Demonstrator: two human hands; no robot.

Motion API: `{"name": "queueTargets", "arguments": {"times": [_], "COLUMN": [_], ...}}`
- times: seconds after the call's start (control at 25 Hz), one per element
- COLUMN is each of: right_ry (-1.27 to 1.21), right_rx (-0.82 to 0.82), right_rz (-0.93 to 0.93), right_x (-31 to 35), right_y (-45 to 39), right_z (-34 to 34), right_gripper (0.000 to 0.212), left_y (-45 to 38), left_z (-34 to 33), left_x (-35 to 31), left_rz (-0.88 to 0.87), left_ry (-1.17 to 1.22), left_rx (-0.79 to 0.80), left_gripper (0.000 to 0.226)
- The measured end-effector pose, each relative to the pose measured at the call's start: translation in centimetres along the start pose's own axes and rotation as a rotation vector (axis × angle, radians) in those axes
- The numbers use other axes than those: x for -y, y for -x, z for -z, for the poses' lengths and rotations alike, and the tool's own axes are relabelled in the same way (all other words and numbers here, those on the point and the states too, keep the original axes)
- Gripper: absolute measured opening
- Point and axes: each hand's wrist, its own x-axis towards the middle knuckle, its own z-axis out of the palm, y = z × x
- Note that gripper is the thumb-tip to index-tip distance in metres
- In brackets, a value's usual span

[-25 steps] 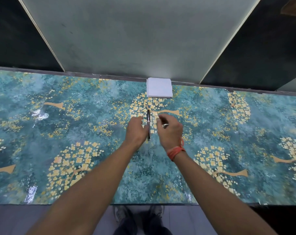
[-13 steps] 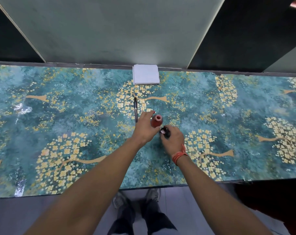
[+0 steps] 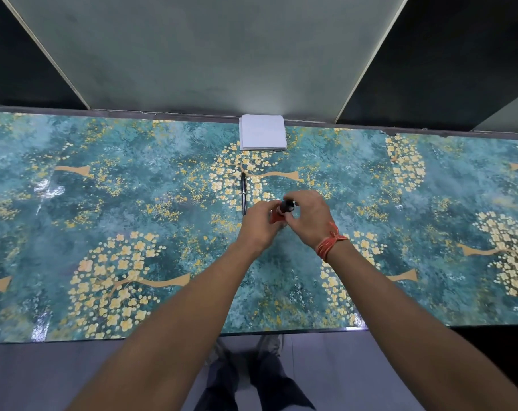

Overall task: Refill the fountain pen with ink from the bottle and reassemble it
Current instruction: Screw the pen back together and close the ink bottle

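- You stand at a home-like or office counter (image 3: 139, 221) covered in glossy teal floral sheet.
- Folded white tissues (image 3: 263, 132) sit against grey wall panels (image 3: 210, 51).

Glossy tabletop (image 3: 133, 221); white pad (image 3: 263, 132) looks like paper.

The red ink bottle (image 3: 276, 216) with a black cap (image 3: 287, 206) sits just right of the fountain pen (image 3: 244, 194). The pen is slim, black, assembled, lying flat, pointing away along the table.
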Motion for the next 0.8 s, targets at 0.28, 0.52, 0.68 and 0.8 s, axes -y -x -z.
{"name": "queueTargets", "arguments": {"times": [0.28,0.52,0.68,0.8], "right_ry": [0.208,0.198,0.220,0.220], "right_rx": [0.191,0.224,0.257,0.288], "right_rz": [-0.094,-0.096,-0.074,-0.091], "right_x": [1.3,1.5,1.5,1.2], "right_y": [-1.5,-1.4,-1.6,-1.6], "right_z": [0.8,1.1,1.5,1.3], "right_gripper": [0.027,0.027,0.033,0.024], "left_y": [-0.2,-0.2,-0.3,-0.2], "left_z": [0.1,0.3,0.4,0.3], "left_x": [-0.1,0.0,0.1,0.1], "left_rz": [-0.004,-0.012,-0.007,-0.002], "left_ry": [0.035,0.042,0.039,0.054], "left_rx": [0.009,0.007,0.033,0.015], "left_gripper": [0.024,0.026,0.027,0.029]}}
